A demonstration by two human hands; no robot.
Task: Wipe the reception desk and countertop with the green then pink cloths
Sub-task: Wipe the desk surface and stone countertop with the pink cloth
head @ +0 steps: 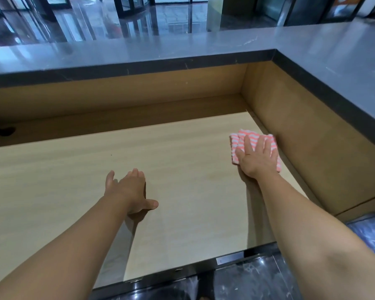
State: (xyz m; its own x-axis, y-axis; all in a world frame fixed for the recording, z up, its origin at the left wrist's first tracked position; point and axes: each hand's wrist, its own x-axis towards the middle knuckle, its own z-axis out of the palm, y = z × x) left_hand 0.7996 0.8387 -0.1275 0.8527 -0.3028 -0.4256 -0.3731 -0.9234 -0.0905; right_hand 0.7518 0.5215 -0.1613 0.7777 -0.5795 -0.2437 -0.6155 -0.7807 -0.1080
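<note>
Right hand (257,156) presses flat, fingers straight, on a pink striped cloth (236,146) at the worktop's (182,159) right corner; left hand (130,189) rests open, grip released.

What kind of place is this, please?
Probably a building lobby's reception area: a raised grey countertop borders a lower wooden desk on two sides, and glass doors stand beyond a polished floor.

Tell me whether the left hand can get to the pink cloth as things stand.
Probably yes: bare desk lies between the left hand and the pink cloth. But the right hand presses flat on it, leaving only its edges free.
</note>
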